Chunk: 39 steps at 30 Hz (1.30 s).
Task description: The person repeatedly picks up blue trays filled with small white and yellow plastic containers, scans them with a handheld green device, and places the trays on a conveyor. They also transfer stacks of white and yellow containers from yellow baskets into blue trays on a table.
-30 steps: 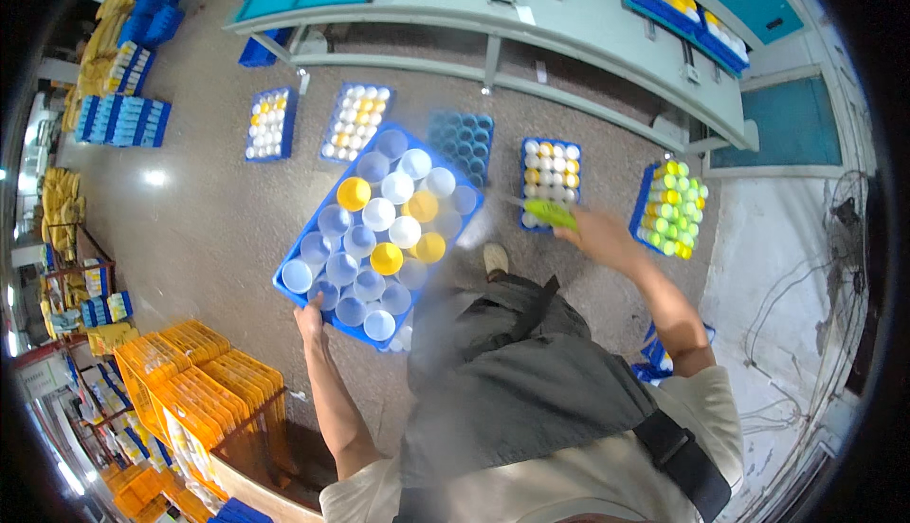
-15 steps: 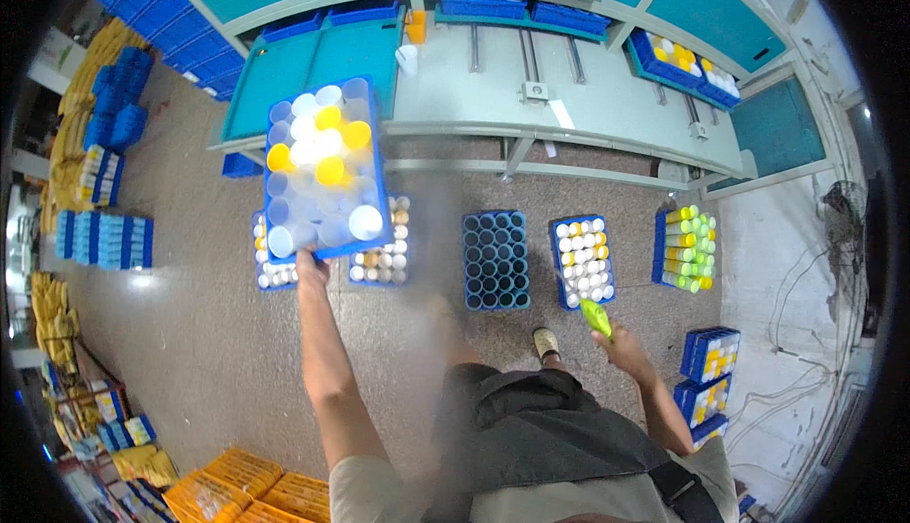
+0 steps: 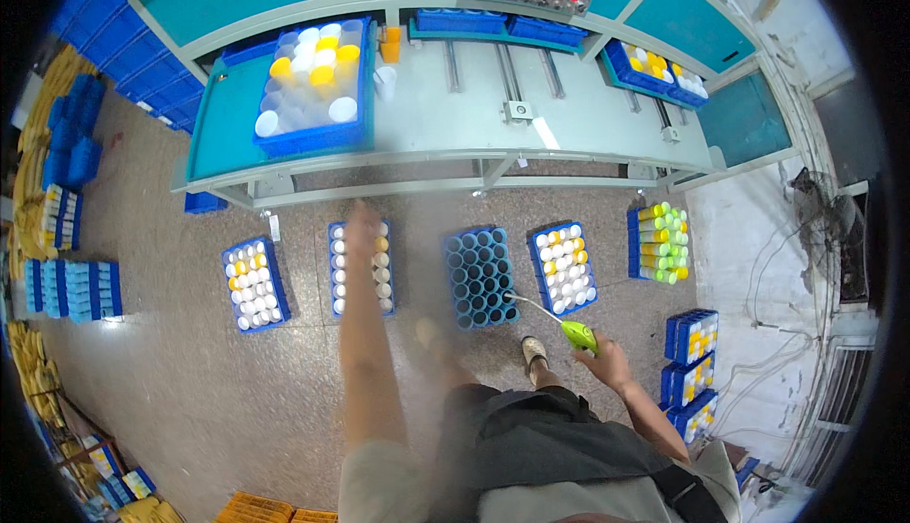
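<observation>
In my right hand is a lime-green air blow gun, its thin bent nozzle reaching left to the rim of a crate of dark, open-topped cups. My left hand is stretched forward over a blue crate of white and yellow cups on the floor. Blur smears its fingers, and nothing shows hanging from it. Beyond it, a blue crate of clear, white and yellow cups rests on the left part of the machine's worktop.
The machine's pale worktop spans the far side, with a white cup and metal rails on it. More cup crates stand on the floor, one far left, one right. Lime-green cups lie farther right. Stacked crates line the wall.
The cup crate has gone from my raised left hand onto the worktop, and that hand has let go. My right hand has shifted slightly left and down with the air blow gun.
</observation>
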Each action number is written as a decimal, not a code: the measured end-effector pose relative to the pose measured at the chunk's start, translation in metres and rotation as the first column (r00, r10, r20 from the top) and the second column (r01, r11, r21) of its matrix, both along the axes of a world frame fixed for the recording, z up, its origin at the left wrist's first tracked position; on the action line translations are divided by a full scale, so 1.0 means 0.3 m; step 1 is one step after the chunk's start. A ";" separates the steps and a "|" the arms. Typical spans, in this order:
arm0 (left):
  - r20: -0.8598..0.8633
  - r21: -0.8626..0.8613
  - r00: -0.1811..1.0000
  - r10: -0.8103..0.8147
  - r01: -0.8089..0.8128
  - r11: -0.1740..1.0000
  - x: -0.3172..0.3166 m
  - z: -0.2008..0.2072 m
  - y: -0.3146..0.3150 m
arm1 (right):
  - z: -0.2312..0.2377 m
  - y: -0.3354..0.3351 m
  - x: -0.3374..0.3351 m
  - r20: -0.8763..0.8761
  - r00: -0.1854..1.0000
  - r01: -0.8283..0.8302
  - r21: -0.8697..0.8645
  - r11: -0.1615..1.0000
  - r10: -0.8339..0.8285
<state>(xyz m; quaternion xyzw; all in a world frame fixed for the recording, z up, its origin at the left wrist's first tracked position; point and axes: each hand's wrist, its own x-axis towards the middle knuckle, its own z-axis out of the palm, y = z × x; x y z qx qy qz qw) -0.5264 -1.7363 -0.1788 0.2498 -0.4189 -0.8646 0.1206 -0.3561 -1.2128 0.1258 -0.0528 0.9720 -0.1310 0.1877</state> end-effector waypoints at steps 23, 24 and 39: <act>0.833 0.298 0.548 0.075 -0.559 0.774 2.193 -0.347 2.550 | -0.612 0.944 -0.104 0.731 0.439 -0.394 -0.365 0.843 0.522; 0.774 0.324 0.627 0.092 -0.517 0.792 2.188 -0.373 2.639 | -0.657 1.005 -0.078 0.775 0.431 -0.382 -0.308 0.871 0.463; 0.942 0.326 0.308 0.135 -0.934 -0.147 2.219 -1.784 3.357 | -1.469 1.623 0.327 0.680 0.504 -0.734 0.012 0.680 0.532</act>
